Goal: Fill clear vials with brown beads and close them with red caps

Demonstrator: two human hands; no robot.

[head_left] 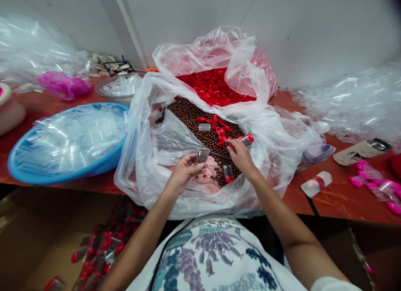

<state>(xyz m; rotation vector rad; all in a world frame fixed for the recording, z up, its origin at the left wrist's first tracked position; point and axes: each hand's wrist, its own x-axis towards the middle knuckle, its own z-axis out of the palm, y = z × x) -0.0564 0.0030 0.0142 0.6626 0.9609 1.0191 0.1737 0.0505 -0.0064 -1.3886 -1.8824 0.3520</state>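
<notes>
As the left hand (184,173) pinches a clear, stubby vial (203,155) over the crinkly bag's (133,136) near side, we see the right hand (240,156) at the glossy red caps (214,122); gripping one, we can't tell. Thin film (177,134) covers round brown beads (184,112) leftward; a smooth blue basin (103,169) sits left, a translucent sack (184,59) far.

Vial (203,155) partly hidden by left grip (185,170), tub (11,115) cropped

Cool light glints off clear plastic (360,103); frame edges stretch
</notes>
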